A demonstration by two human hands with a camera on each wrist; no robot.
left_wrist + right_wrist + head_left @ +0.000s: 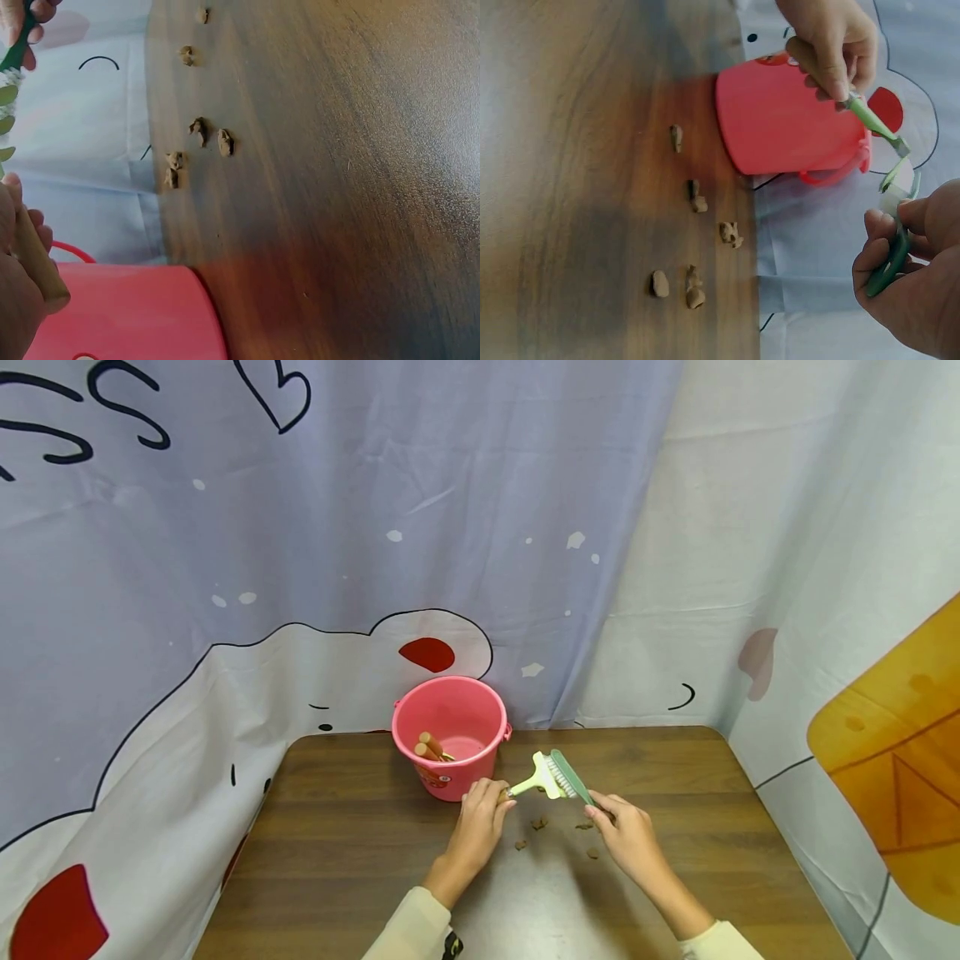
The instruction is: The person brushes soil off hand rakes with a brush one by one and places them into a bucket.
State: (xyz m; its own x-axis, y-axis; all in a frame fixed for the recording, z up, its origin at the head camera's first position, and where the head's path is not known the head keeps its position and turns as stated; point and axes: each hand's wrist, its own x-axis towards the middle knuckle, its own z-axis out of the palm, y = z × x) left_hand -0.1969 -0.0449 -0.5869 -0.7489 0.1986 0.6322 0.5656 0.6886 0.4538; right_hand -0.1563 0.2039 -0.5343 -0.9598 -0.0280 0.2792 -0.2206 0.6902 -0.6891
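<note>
My left hand (480, 818) grips the wooden handle of a small light-green garden rake (542, 775), held above the table. Rounded tines (6, 124) show at its head in the left wrist view. In my right hand (626, 831) is a green brush (572, 774) with white bristles, its handle pinched between thumb and fingers. The bristles lie right against the rake's head. Below the two tools, several brown clumps of dirt (539, 823) are scattered on the tabletop; the right wrist view shows more of these clumps (695, 296) close up.
A pink bucket (472, 777) stands at the back of the wooden table (337, 843), just beyond my left hand. Wooden handles (429, 745) stick up inside it. A printed curtain (337, 543) hangs behind the table's back edge.
</note>
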